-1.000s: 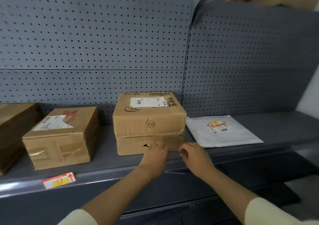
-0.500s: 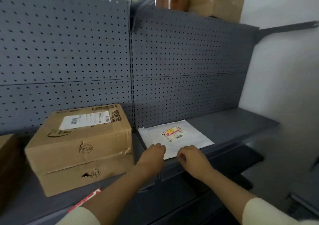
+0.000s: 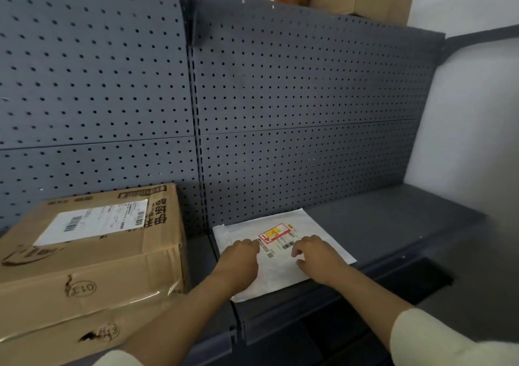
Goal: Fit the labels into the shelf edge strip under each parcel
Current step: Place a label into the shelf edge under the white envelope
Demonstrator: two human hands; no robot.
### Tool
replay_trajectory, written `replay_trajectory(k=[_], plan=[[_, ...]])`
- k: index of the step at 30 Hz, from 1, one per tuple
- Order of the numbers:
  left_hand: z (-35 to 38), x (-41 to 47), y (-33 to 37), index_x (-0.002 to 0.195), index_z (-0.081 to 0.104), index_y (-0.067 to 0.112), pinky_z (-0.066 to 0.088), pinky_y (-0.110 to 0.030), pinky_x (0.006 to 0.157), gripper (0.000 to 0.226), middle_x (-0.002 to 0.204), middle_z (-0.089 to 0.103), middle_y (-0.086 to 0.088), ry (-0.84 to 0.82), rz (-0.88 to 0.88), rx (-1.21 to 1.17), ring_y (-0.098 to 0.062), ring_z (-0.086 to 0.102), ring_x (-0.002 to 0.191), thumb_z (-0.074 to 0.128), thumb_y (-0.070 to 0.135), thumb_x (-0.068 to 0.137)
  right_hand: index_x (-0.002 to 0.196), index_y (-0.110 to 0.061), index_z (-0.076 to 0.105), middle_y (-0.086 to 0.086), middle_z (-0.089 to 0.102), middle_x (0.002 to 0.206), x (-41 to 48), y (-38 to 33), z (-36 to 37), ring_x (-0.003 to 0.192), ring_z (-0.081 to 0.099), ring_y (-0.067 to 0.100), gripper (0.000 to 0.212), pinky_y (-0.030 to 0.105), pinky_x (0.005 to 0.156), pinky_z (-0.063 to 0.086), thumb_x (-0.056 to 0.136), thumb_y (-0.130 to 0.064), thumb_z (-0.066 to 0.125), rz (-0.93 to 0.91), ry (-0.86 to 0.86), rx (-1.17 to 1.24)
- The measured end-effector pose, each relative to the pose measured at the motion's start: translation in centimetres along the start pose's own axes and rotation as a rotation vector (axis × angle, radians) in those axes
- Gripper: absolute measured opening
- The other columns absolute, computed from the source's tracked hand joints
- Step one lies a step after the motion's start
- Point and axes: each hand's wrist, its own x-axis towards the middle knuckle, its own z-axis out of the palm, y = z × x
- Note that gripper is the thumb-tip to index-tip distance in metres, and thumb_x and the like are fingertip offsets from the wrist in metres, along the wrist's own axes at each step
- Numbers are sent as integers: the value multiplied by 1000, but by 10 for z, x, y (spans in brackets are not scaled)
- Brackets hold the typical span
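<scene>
Head view: both hands (image 3: 276, 261) rest on mailer (image 3: 276, 226).

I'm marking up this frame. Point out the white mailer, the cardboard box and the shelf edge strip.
white mailer (image 3: 317, 226): head view, bare upper right area.
cardboard box (image 3: 92, 256): head view, front top edge.
shelf edge strip (image 3: 317, 306): head view, front face below the mailer.

Bare shelf (image 3: 393, 225) lies open to the right of my right hand (image 3: 317, 259). Left of my left hand (image 3: 238, 264), a cardboard box (image 3: 92, 256) blocks the way.
</scene>
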Motion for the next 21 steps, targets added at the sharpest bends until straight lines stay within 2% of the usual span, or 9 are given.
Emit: replay_trajectory(k=[5, 7, 10, 11, 13, 17, 21], plan=[[3, 16, -14, 132, 49, 14, 45, -31, 92, 37, 130, 55, -7, 3, 2, -22, -24, 54, 114, 39, 10, 97, 120, -21, 61, 8, 56, 126, 32, -1, -1, 116, 52, 24, 28, 33, 99, 45, 95, -17, 51, 54, -65, 5], [6, 20, -16, 130, 50, 14, 45, -31, 92, 34, 128, 56, -7, 13, 0, -28, -23, 55, 112, 40, 11, 97, 117, -17, 63, 9, 60, 122, 47, -7, -1, 111, 56, 25, 25, 32, 92, 48, 94, -17, 51, 131, -45, 39], [11, 24, -19, 127, 52, 13, 46, -33, 94, 33, 126, 57, -8, 6, -10, -30, -24, 54, 112, 40, 10, 97, 94, -9, 63, 10, 66, 106, 70, -18, 5, 99, 63, 27, 19, 30, 74, 49, 95, -24, 51, 388, 17, 239], [13, 25, -20, 126, 52, 13, 46, -33, 94, 32, 126, 57, -9, 6, -14, -25, -24, 54, 111, 40, 10, 96, 94, -9, 62, 10, 66, 104, 76, -22, 9, 100, 63, 27, 23, 30, 75, 48, 96, -29, 51, 463, 18, 316], [16, 28, -21, 126, 52, 13, 44, -33, 93, 32, 126, 56, -9, -2, -19, -7, -25, 54, 111, 40, 10, 96, 107, -7, 64, 11, 65, 113, 92, -29, 16, 107, 61, 28, 38, 32, 85, 48, 96, -40, 49, 561, -12, 391], [18, 33, -21, 125, 51, 11, 40, -36, 93, 34, 126, 54, -12, -30, -15, 36, -28, 51, 113, 39, 7, 94, 119, -9, 62, 12, 60, 126, 119, -40, 27, 117, 55, 29, 57, 36, 100, 46, 90, -57, 50, 682, -42, 326], [17, 34, -21, 121, 51, 9, 38, -37, 92, 30, 124, 53, -14, -42, -14, 55, -31, 49, 113, 40, 7, 93, 124, -10, 58, 10, 58, 130, 140, -48, 34, 118, 54, 25, 49, 32, 100, 47, 88, -43, 60, 730, -101, 288]])
